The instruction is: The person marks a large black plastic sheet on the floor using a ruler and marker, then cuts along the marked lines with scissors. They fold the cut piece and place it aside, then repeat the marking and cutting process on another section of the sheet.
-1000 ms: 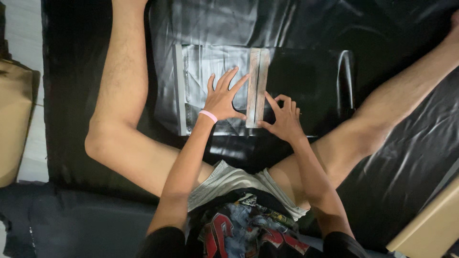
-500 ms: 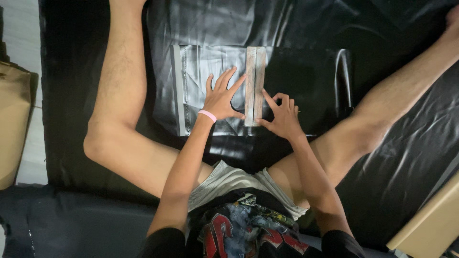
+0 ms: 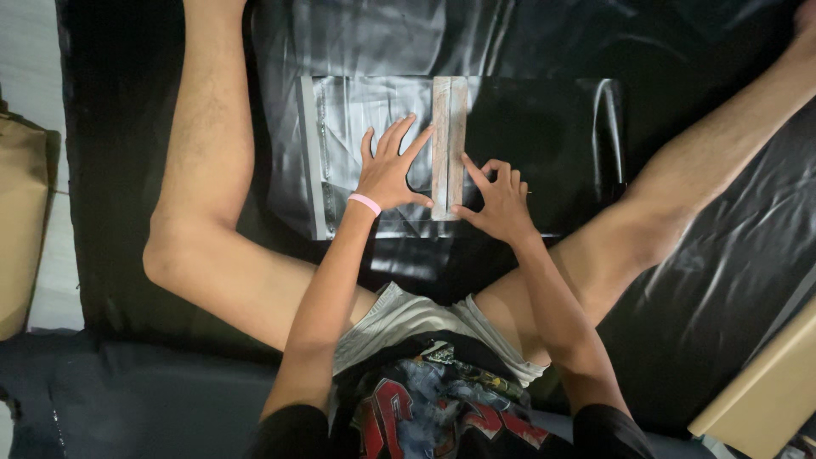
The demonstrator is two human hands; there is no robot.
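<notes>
A flat black plastic mailer bag [image 3: 544, 144] lies between my spread legs, its shiny grey flap [image 3: 357, 119] folded out to the left. A pale adhesive strip [image 3: 449, 144] runs across the bag's middle. My left hand [image 3: 389, 170], with a pink band at the wrist, lies flat and spread on the grey flap, its fingertips against the strip's left edge. My right hand [image 3: 500, 200] presses its fingertips on the black bag just right of the strip's near end. Neither hand holds anything.
Black plastic sheeting [image 3: 722, 280] covers the floor under my legs. A brown cardboard box [image 3: 21, 229] stands at the left edge. A tan board or box corner [image 3: 765, 391] shows at the lower right.
The hands have barely moved; my left fingers shifted slightly along the strip while the right hand stayed pressed beside it.
</notes>
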